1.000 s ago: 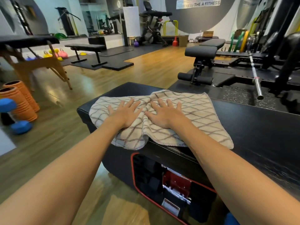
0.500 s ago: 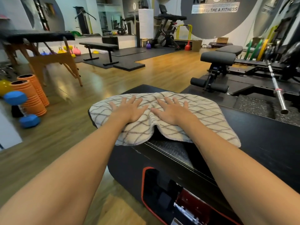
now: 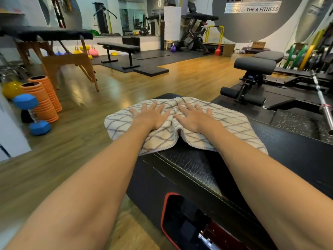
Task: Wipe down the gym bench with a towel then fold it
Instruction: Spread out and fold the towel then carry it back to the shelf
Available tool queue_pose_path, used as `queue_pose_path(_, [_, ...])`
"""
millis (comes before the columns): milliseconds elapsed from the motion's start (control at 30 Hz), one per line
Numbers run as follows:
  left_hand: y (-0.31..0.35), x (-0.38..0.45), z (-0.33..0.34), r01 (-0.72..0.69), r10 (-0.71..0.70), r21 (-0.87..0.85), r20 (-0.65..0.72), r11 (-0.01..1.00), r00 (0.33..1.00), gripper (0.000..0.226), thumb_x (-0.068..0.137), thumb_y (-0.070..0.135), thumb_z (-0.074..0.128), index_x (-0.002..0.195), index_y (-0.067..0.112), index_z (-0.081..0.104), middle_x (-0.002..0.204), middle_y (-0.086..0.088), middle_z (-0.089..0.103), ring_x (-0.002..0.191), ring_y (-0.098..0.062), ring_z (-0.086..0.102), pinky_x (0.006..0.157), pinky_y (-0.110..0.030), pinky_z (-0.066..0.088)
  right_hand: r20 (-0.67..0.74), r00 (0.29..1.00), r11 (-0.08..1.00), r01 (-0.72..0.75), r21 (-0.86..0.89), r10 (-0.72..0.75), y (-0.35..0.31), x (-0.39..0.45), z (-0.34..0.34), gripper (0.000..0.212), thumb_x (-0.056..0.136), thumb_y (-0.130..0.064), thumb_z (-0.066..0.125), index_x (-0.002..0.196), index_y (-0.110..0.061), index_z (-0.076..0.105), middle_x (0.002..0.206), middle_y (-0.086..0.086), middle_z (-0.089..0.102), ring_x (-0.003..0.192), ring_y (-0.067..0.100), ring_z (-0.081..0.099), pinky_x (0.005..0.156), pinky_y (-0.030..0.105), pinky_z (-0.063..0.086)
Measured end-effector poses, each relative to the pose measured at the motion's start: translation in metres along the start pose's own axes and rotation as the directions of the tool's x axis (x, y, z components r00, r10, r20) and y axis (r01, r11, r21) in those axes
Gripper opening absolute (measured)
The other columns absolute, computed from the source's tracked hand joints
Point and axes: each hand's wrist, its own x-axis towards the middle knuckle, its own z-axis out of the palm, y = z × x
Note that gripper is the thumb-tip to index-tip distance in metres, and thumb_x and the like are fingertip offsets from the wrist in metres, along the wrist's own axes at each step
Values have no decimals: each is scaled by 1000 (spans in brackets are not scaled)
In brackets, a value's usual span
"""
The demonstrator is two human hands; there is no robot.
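A cream towel (image 3: 182, 126) with a grey diamond-check pattern is spread across the far end of the black padded counter (image 3: 196, 166), reaching its far edge and draping slightly over its left edge. The cloth is bunched into a raised fold along the middle, between the two hands, and its stitched near hem is lifted in an arch just there.

The left hand (image 3: 150, 117) is laid flat on the left half of the towel, fingers straight and spread, palm pressed down; nothing is gripped. The right hand (image 3: 193, 118) is laid the same way on the right half, fingers straight and fanned toward the far edge, with the thumb touching the central fold. The two hands are set just beside each other, the ridge of cloth being caught between them. Both forearms are stretched out over the near part of the counter, where cracked black upholstery with a pale seam is exposed.

On the wooden floor to the left, a blue dumbbell (image 3: 31, 114) and two orange foam rollers (image 3: 43, 100) are seen standing. A barbell (image 3: 322, 103) is seen at the right.
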Motion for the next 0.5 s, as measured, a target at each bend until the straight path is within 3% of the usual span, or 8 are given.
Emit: queue_pose_path(500, [-3,71,0,45,-45,-24,-17,999,999,69,90,73,5,152,42,8,162,11,2,149,-28,3,106,-74,4,-14,996,996,85,4,-85,-2,72,-4,60,102,-55,10,158,-34,7,167,-8,-1,154,23,-3,119,60,-3])
